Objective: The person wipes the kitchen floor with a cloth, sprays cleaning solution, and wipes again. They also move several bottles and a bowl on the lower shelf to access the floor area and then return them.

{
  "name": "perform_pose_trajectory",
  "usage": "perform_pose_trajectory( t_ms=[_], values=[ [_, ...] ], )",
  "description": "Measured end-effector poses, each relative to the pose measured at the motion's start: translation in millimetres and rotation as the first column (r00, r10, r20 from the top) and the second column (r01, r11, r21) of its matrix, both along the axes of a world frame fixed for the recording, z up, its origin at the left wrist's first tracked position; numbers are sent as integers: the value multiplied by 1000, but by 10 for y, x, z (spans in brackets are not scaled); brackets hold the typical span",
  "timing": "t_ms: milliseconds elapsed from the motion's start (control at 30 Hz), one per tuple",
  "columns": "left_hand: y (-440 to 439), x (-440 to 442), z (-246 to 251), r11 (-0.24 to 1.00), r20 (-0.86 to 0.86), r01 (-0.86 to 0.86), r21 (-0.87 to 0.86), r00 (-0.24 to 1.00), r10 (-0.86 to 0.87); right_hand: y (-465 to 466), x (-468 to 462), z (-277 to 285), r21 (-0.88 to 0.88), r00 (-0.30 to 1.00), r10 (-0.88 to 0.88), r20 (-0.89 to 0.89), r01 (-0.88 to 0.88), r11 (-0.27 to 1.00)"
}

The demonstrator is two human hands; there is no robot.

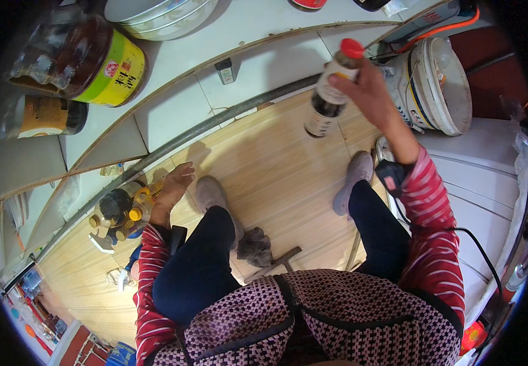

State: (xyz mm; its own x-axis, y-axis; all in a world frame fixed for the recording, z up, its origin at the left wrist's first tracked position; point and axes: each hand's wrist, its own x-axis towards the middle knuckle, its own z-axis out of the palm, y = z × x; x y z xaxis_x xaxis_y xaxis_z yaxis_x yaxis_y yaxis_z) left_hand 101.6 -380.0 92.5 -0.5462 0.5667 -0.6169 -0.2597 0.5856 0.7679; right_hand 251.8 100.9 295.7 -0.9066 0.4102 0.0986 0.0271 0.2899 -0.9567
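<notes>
My right hand is closed around a glass sauce bottle with a red cap and a pale label, dark liquid inside. The bottle is raised over the floor, cap towards the counter. At the left, my left hand holds nothing, its fingers apart. Right beside it a group of bottles stands on the floor, among them a clear one with a yellow cap and a spray bottle with a white trigger. A grey cloth lies between my shoes.
A big jug with a yellow-green label, a brown-labelled bottle and stacked metal bowls are on the white tiled counter. A white bucket lies tilted at the right. A dark pipe runs along the counter's foot.
</notes>
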Motion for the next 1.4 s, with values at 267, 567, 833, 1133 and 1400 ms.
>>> perform_pose_trajectory(
  t_ms=[267,567,833,1133,1400],
  values=[
    [-130,-41,26,998,18,22,64,1000,-24,284,-1037,-1508,200,998,50,-37,-41,979],
    [-92,-131,-23,994,71,16,113,997,-24,165,-1812,-1708,512,987,28,160,-107,853],
    [-24,-202,-54,996,52,73,52,996,-76,85,-2123,-1844,571,906,3,422,-268,776],
    [34,-222,-1,991,28,133,-12,991,-133,157,-2130,-1829,466,925,41,377,-227,855],
    [35,-105,-33,995,16,97,28,995,-98,144,-1299,-1524,623,959,-16,284,-172,763]
  ],
)
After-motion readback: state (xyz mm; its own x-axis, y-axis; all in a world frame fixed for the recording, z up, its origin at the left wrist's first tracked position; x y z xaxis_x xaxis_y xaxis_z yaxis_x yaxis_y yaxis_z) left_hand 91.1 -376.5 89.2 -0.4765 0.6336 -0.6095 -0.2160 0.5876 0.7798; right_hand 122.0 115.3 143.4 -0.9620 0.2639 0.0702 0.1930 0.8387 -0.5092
